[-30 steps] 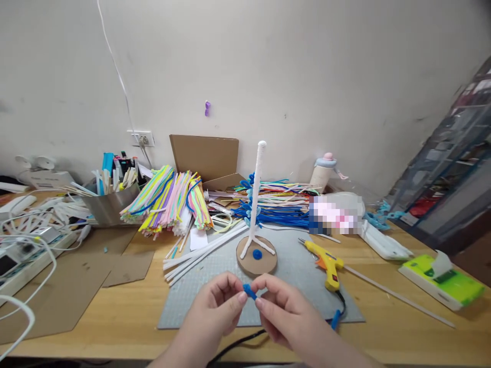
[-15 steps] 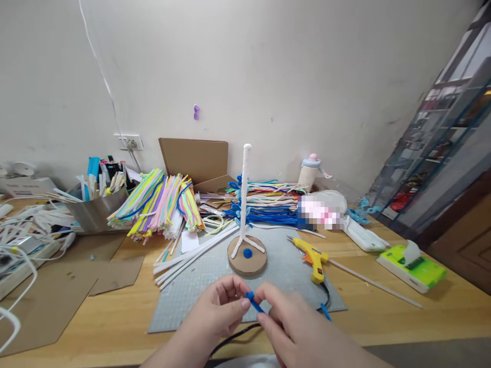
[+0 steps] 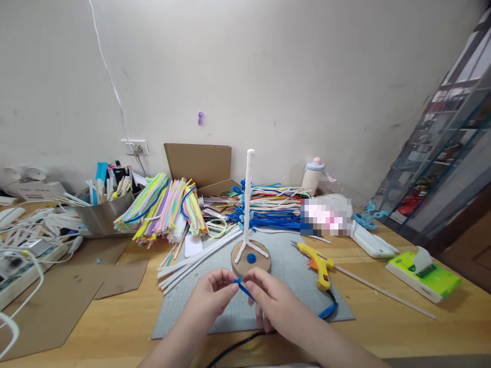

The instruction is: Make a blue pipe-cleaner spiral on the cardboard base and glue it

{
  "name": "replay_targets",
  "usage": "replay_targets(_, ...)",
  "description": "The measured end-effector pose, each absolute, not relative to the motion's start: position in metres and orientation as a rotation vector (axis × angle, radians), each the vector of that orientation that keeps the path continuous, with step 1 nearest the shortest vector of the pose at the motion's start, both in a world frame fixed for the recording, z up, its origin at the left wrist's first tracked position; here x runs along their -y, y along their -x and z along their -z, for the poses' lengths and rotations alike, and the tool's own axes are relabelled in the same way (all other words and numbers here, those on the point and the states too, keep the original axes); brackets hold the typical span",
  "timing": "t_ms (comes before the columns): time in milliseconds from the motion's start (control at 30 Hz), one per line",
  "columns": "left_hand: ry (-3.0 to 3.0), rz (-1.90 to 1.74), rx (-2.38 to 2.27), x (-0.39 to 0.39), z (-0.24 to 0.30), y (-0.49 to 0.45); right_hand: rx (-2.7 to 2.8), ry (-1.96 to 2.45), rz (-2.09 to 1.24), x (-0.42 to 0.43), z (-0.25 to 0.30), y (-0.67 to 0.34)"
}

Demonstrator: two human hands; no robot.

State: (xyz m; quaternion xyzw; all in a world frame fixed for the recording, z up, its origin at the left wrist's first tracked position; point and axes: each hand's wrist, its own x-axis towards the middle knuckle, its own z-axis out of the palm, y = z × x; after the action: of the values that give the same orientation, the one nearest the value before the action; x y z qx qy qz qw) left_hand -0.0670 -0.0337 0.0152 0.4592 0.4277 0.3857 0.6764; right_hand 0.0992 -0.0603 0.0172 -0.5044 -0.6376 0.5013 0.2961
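Between my two hands is a blue pipe cleaner (image 3: pixel 244 289), bent at its upper end. My left hand (image 3: pixel 216 292) pinches that bent end between thumb and fingertips. My right hand (image 3: pixel 268 296) grips the strand a little further along, fingers curled. Just beyond them stands a white wrapped post (image 3: pixel 248 199) with splayed white feet on a round cardboard base (image 3: pixel 264 265). A small blue coil (image 3: pixel 251 258) lies on that base between the feet. Part of the base's near edge is hidden behind my fingers.
A grey cutting mat (image 3: pixel 184 312) lies under the work. To the right are a yellow glue gun (image 3: pixel 318 263), a glue stick (image 3: pixel 383 293) and a green tissue pack (image 3: pixel 424 273). Bundled pipe cleaners (image 3: pixel 161 207) and a metal container (image 3: pixel 103 217) stand at the back left.
Both hands have shifted slightly up and left in view, nearer the round base, still holding the blue pipe cleaner. The background has slid a little down and right.
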Motion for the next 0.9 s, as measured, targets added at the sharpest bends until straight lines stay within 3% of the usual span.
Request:
replay_targets(133, -1.089, -0.913, -0.975, 0.033, -0.007, 0.069, 1.930, 1.317, -0.663, 0.057, -0.020, -0.108)
replay_targets(333, -1.142, -0.928, -0.961, 0.039, -0.004, 0.071, 1.942, 1.443, -0.557, 0.053, -0.022, -0.114)
replay_targets(467, -1.168, -0.940, -0.933, 0.035, 0.001, 0.070, 1.831, 1.256, -0.806, 0.054, -0.018, -0.108)
replay_targets(600, -1.139, -0.952, -0.937, 0.033, -0.005, 0.070, 1.546, 1.176, -1.395, 0.060, -0.014, -0.096)
replay_targets(733, -1.031, -0.796, -0.844, 0.042, -0.023, 0.074, 1.410, 1.246, -1.686, 0.075, -0.030, -0.095)
replay_targets(900, -0.867, -0.626, -0.696, 0.051, -0.034, 0.077, 1.336, 0.964, -2.098, 0.084, -0.042, -0.102)
